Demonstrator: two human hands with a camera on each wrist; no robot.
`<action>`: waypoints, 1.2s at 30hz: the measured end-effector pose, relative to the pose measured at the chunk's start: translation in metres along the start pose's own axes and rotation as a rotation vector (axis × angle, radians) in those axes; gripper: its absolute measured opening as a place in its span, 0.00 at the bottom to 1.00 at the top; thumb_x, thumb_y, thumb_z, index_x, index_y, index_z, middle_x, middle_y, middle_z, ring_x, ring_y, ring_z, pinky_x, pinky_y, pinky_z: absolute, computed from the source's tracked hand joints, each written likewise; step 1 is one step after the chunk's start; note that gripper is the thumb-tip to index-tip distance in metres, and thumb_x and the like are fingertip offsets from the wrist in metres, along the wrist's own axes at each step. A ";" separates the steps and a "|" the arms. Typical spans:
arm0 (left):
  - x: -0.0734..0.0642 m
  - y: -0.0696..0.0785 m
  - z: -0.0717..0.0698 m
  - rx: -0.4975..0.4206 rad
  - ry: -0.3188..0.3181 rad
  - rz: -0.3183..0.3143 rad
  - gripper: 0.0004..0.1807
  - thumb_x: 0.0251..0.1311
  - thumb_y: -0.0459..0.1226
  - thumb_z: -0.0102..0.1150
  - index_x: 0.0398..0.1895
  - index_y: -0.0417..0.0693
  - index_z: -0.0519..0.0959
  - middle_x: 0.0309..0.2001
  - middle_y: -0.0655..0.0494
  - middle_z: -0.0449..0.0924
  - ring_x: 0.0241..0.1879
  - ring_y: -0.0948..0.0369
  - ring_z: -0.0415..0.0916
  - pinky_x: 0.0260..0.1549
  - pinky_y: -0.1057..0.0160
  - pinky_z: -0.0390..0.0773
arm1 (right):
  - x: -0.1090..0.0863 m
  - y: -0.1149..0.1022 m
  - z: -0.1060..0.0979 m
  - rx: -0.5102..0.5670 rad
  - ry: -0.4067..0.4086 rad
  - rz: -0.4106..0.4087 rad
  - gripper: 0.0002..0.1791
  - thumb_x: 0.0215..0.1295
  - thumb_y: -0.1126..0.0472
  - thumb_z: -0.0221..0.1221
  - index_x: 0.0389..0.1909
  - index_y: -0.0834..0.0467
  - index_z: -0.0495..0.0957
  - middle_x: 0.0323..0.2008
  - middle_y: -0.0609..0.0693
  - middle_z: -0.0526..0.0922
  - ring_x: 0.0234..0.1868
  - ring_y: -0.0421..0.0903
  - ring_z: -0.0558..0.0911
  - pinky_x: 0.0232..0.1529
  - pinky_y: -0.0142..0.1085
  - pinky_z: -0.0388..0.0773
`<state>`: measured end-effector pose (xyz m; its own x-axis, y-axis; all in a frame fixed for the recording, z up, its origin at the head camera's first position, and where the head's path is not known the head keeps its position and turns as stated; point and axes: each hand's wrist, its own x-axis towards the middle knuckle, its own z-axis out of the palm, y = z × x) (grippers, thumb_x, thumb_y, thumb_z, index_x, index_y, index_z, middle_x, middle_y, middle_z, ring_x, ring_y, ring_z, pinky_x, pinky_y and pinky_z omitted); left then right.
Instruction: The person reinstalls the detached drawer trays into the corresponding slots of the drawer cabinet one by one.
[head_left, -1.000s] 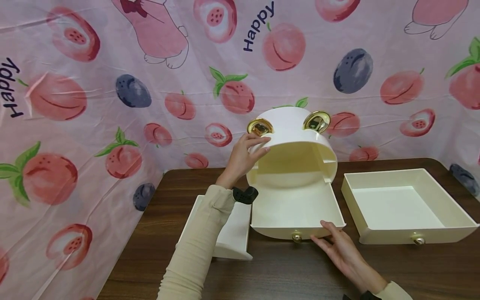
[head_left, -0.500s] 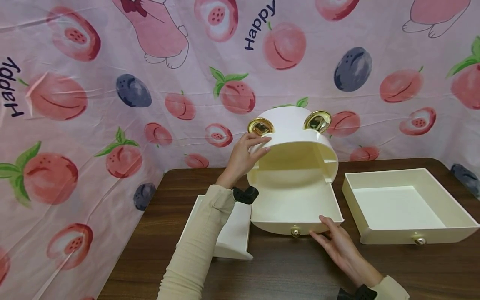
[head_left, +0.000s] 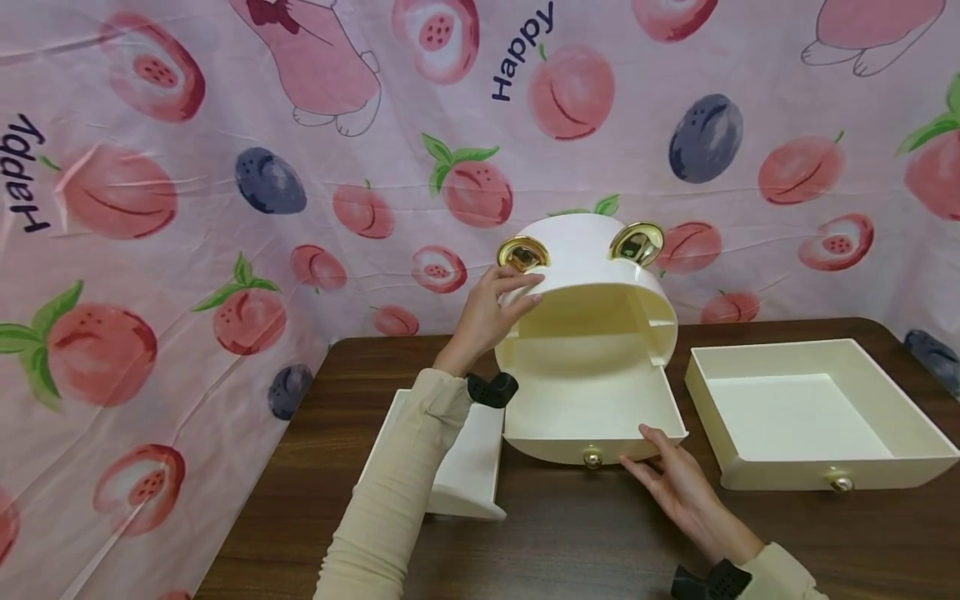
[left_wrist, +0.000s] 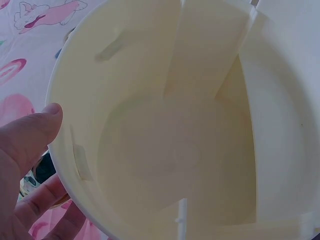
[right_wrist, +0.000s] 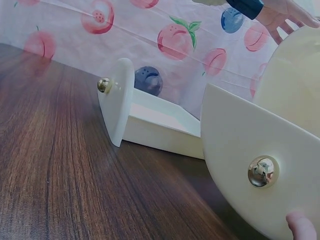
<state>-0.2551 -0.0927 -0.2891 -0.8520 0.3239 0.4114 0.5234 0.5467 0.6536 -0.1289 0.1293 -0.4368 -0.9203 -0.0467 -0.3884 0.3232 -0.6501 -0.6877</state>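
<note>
A white, rounded frog-like drawer cabinet (head_left: 577, 250) with two gold-rimmed eyes (head_left: 522, 252) stands at the back of the table. My left hand (head_left: 483, 312) grips the left side of its front opening, the thumb (left_wrist: 37, 127) at the rim and the other fingers outside. From the lower part of the cabinet extends a cream drawer (head_left: 551, 450) with a gold knob (head_left: 592, 458). My right hand (head_left: 678, 483) pinches the right end of the drawer's front, thumb at the top edge and a finger (right_wrist: 301, 227) on the face below. The cabinet's hollow upper part shows in the left wrist view.
A second cream drawer (head_left: 806, 475) with a knob sits on the wooden table (head_left: 555, 542) at the right. Another drawer (head_left: 468, 471) lies at the left, partly covered by my left sleeve (head_left: 397, 483). Fruit-printed cloth (head_left: 450, 100) hangs behind the table.
The drawer has slid a little inward toward the cabinet, with my right hand moving along with it. My left hand keeps its hold on the cabinet.
</note>
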 end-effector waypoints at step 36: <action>-0.001 0.001 -0.001 0.010 0.000 0.008 0.16 0.54 0.39 0.59 0.48 0.50 0.79 0.45 0.50 0.69 0.45 0.57 0.67 0.38 0.63 0.66 | 0.006 -0.003 0.004 0.025 0.024 -0.025 0.13 0.65 0.59 0.47 0.47 0.57 0.57 0.49 0.54 0.54 0.40 0.41 0.73 0.51 0.35 0.67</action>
<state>-0.2539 -0.0929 -0.2882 -0.8476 0.3287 0.4167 0.5304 0.5516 0.6438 -0.1362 0.1279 -0.4352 -0.9222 -0.0125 -0.3865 0.2947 -0.6697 -0.6816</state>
